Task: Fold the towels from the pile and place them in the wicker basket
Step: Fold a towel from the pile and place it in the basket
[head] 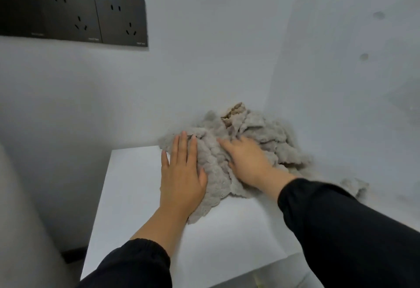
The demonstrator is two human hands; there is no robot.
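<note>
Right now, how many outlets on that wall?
2. The middle outlet sits mid-strip in the black row; the right outlet at its right end. The left plate shows no holes and is cut by the frame edge, so more may be hidden.

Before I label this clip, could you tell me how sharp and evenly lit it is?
Head view: soft, even light, no glare; wide-angle distortion slants the wall sockets; left hand and right hand, flat on the towel pile, are fairly sharp; the left edge is blurred.
</note>
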